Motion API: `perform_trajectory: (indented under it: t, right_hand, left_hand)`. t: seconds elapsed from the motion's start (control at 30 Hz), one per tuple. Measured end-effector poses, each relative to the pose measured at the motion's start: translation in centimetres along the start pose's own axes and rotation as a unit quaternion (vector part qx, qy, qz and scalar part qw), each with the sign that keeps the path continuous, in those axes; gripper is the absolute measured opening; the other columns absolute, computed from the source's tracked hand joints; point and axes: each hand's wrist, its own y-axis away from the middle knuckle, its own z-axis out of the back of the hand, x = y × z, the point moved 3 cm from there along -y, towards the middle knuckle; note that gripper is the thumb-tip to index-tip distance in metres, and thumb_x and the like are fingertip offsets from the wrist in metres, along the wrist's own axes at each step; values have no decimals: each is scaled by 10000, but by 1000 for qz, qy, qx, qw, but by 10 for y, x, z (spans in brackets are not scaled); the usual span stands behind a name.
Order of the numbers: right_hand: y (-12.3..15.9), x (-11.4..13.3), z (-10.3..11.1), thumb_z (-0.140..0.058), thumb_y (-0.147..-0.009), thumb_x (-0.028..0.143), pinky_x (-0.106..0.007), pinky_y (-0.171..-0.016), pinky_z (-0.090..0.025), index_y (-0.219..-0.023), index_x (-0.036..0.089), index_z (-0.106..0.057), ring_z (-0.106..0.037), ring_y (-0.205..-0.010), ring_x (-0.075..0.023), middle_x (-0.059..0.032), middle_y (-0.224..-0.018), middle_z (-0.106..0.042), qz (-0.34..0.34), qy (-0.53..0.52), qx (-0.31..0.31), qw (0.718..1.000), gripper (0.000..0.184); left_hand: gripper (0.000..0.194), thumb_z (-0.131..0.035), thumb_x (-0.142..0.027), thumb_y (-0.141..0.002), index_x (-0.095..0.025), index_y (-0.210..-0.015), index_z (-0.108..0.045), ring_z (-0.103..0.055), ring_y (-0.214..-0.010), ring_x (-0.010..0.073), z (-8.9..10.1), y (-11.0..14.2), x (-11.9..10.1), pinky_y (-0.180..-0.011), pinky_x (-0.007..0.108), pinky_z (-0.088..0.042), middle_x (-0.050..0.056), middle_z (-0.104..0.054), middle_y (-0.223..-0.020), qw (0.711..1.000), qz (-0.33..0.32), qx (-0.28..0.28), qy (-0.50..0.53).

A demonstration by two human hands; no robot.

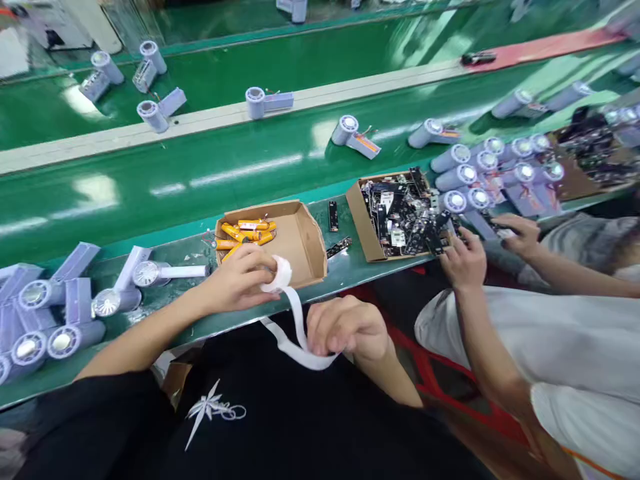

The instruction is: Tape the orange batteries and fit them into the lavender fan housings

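My left hand (239, 280) is closed round a small white roll of tape (280, 272) at the front of the green bench, just before a cardboard tray (305, 243) that holds several orange batteries (246, 233). A white strip (299, 337) runs from the roll down to my right hand (345, 327), which pinches its loose end below the bench edge. Lavender fan housings (65, 313) lie to the left of my left arm.
A second cardboard box (356, 220) of black circuit boards stands to the right, where a co-worker's hands (465, 257) reach in. More fan housings (490, 170) crowd the right end. A green conveyor belt (210, 167) behind carries scattered housings. Two loose boards (334, 217) lie between the boxes.
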Motion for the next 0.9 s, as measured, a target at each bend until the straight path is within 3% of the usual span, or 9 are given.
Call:
perform_trajectory:
  t: [0.1,0.23,0.3,0.37,0.43,0.53,0.67,0.77,0.9]
  right_hand:
    - [11,4,26,-867,-821,744,-453,-564,-662,-680,321,-710,-775,-607,-311,-19,-609,-734,-21,85,-29,996,473]
    - [26,27,133,-885,-788,751,-525,-585,-674,-839,394,-803,-810,-688,-364,-25,-725,-805,-16,238,-136,962,370]
    - [27,37,186,-709,-934,775,-487,-491,-622,-927,436,-813,-769,-576,-331,-8,-671,-776,-5,253,-175,952,355]
    - [20,44,210,-557,-1039,743,-411,-408,-544,-997,465,-817,-707,-473,-281,0,-608,-737,27,283,-198,938,383]
    - [5,45,193,-537,-1050,740,-394,-420,-550,-1073,468,-827,-720,-502,-268,-10,-649,-762,42,351,-133,926,398]
    - [-31,30,117,-667,-1015,696,-418,-674,-681,-1176,406,-838,-824,-782,-290,-38,-910,-859,8,435,36,900,374]
    - [-102,2,30,-600,-1118,379,-450,-1005,-648,-1264,249,-810,-811,-1103,-299,-104,-1209,-859,-5,535,70,842,287]
    - [-151,-19,3,-555,-1109,218,-490,-1093,-601,-1362,156,-754,-753,-1250,-333,-169,-1353,-812,-17,617,112,779,328]
    - [-183,-46,5,-534,-1060,108,-469,-952,-635,-1321,119,-755,-780,-1146,-354,-206,-1254,-829,-106,678,162,709,342]
  left_hand:
    - [144,-670,-352,-1114,-234,-1058,-730,-692,-1083,223,15,19,-1,-1004,409,-512,38,-825,-1046,994,-4,25,-109]
    - [102,-697,-252,-1089,-276,-1159,-767,-674,-1069,224,28,47,-5,-1015,425,-464,9,-849,-1093,970,66,31,-233]
    - [139,-708,-237,-1079,-288,-1191,-774,-652,-1011,218,31,64,-8,-968,417,-450,6,-857,-1122,956,108,29,-271]
    - [153,-702,-221,-1078,-287,-1195,-776,-638,-983,217,34,80,-13,-916,405,-442,5,-859,-1126,945,134,23,-298]
    - [184,-706,-190,-1065,-275,-1214,-772,-633,-968,218,37,93,-17,-881,397,-443,16,-857,-1117,938,154,-3,-310]
    - [272,-711,-106,-1028,-246,-1257,-753,-631,-923,212,39,105,-24,-872,391,-464,39,-851,-1095,937,168,-56,-301]
    - [276,-722,-48,-989,-218,-1206,-742,-637,-911,213,35,103,-32,-865,387,-486,56,-845,-1052,947,147,-89,-270]
    - [261,-738,-57,-980,-221,-1182,-748,-649,-942,221,32,98,-35,-857,381,-490,59,-844,-1043,955,125,-87,-256]
    - [290,-731,-51,-978,-236,-1198,-767,-658,-962,220,32,98,-36,-857,372,-488,56,-845,-1049,956,138,-93,-243]
